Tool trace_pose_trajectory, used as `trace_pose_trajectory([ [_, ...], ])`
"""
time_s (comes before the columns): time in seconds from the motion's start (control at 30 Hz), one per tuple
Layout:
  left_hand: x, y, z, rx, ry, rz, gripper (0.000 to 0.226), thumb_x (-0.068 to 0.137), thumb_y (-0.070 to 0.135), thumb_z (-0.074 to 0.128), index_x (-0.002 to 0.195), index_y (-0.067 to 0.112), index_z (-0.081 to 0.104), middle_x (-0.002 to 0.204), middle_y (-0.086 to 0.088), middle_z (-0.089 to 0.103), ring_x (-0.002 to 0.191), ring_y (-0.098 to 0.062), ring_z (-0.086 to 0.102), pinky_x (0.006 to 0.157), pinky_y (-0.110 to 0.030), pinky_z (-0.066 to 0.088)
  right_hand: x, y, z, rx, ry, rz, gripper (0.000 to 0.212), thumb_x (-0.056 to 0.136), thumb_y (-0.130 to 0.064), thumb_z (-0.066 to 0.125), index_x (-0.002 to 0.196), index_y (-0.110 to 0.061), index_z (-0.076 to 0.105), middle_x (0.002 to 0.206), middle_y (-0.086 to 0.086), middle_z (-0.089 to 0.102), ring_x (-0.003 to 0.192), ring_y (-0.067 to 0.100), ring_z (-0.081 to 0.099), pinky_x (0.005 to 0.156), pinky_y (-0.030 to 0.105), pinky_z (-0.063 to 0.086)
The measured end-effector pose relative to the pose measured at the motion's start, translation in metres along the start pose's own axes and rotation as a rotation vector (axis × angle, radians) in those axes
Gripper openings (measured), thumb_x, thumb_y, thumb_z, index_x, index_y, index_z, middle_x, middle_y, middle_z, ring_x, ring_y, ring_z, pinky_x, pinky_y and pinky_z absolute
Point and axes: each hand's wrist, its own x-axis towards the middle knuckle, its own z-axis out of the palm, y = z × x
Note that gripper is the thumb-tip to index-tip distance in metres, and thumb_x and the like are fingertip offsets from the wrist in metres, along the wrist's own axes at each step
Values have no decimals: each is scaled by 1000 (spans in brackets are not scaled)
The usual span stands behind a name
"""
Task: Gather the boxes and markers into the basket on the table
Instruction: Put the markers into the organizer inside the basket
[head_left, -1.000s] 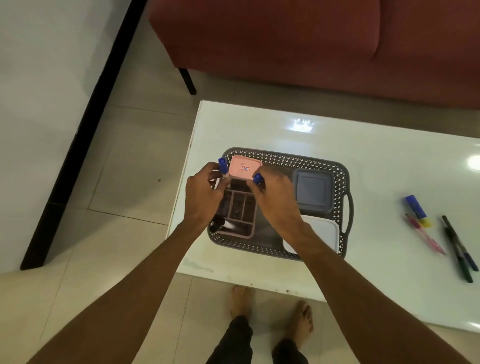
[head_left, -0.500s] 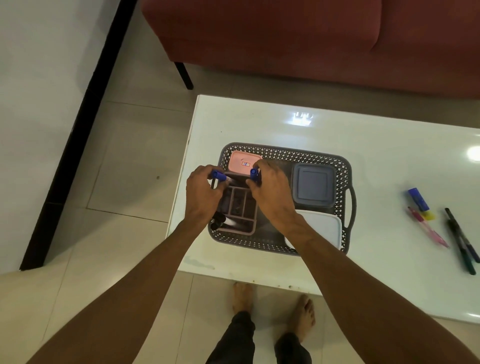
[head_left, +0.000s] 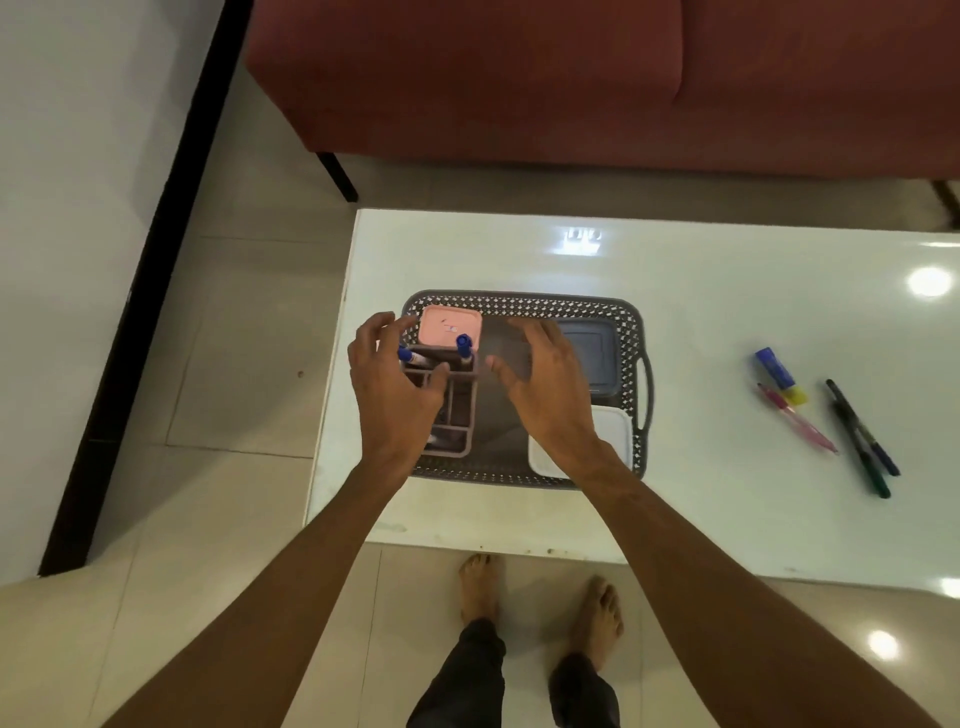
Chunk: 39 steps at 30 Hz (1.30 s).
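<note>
A grey perforated basket (head_left: 524, 304) sits on the white table (head_left: 701, 291). Inside it lie a pink box (head_left: 450, 325), a dark grey box (head_left: 595, 340), a white box (head_left: 615, 431) and a compartment organizer (head_left: 457, 410). Two blue-capped markers (head_left: 464, 347) rest at the organizer's far end. My left hand (head_left: 392, 395) hovers over the organizer with fingers spread, holding nothing. My right hand (head_left: 545, 384) is open above the basket's middle. On the table to the right lie a blue-and-yellow highlighter (head_left: 779, 375), a pink pen (head_left: 797, 426) and two dark markers (head_left: 862, 441).
A red sofa (head_left: 571, 78) stands beyond the table's far edge, with a black leg (head_left: 337, 176) at its left. Tiled floor lies left of the table, next to a white wall with black skirting. My bare feet (head_left: 540, 597) stand at the near edge.
Both hands lowered the two blue-capped markers into the organizer, let go of them and opened, lifting slightly away.
</note>
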Motion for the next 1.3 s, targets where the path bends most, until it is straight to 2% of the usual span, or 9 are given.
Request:
trace_pose_trajectory([
  [0.13, -20, 39, 20, -45, 24, 127, 51, 76, 19, 83, 123, 15, 61, 140, -4, 47, 128, -15, 44, 97, -3, 37, -14, 19, -41, 41, 101, 56, 44, 93, -38, 64, 132, -19, 54, 132, 2, 55, 119, 22, 55, 92, 38, 53],
  [0.2, -32, 63, 35, -65, -14, 189, 48, 76, 19, 82, 120, 16, 63, 138, -4, 48, 128, -18, 46, 102, -20, 47, -24, 37, -64, 56, 149, 84, 45, 94, -37, 62, 134, -18, 54, 133, 3, 56, 118, 21, 57, 91, 31, 50],
  [0.23, -37, 73, 43, -69, -41, 199, 46, 76, 20, 81, 119, 17, 63, 136, -3, 48, 128, -19, 46, 105, -33, 47, -30, 46, -74, 56, 169, 105, 45, 94, -37, 61, 134, -18, 54, 132, 3, 57, 116, 20, 58, 89, 28, 49],
  [0.3, -50, 98, 63, -69, -106, 221, 44, 77, 21, 80, 118, 17, 63, 134, -1, 48, 129, -18, 44, 109, -42, 42, -44, 69, -101, 75, 223, 168, 41, 95, -38, 62, 131, -19, 56, 128, 0, 58, 111, 18, 60, 85, 26, 50],
  [0.5, -94, 166, 141, -109, -328, 285, 35, 83, 18, 75, 116, 17, 65, 127, -1, 52, 121, -17, 49, 106, -27, 39, -94, 150, -173, 71, 416, 358, 30, 93, -35, 64, 122, -27, 61, 122, -9, 60, 92, 10, 61, 77, 29, 51],
  [0.67, -132, 200, 222, -130, -508, 326, 27, 84, 15, 72, 110, 20, 65, 111, 7, 58, 97, -13, 58, 87, -33, 52, -125, 223, -218, 40, 538, 480, 27, 94, -26, 64, 120, -19, 63, 116, -3, 63, 96, 20, 64, 78, 35, 52],
  [0.8, -159, 220, 287, -74, -654, 401, 24, 85, 15, 71, 109, 19, 65, 107, 7, 64, 92, -12, 60, 86, -34, 54, -141, 276, -245, 64, 569, 569, 23, 92, -20, 63, 115, -18, 64, 112, 0, 63, 97, 23, 64, 77, 38, 53],
  [1.07, -146, 249, 388, 151, -760, 663, 25, 91, 9, 64, 115, 9, 66, 115, -8, 64, 110, -23, 59, 100, -31, 48, -146, 344, -243, -5, 429, 676, 21, 89, -12, 66, 110, -16, 66, 104, 1, 63, 99, 23, 59, 73, 28, 41],
  [1.3, -129, 271, 449, 386, -937, 902, 27, 94, 15, 62, 120, 15, 68, 119, -6, 63, 112, -24, 56, 96, -39, 48, -137, 370, -220, -76, 364, 684, 30, 90, -16, 67, 120, -13, 66, 101, 6, 60, 94, 25, 55, 71, 31, 45],
])
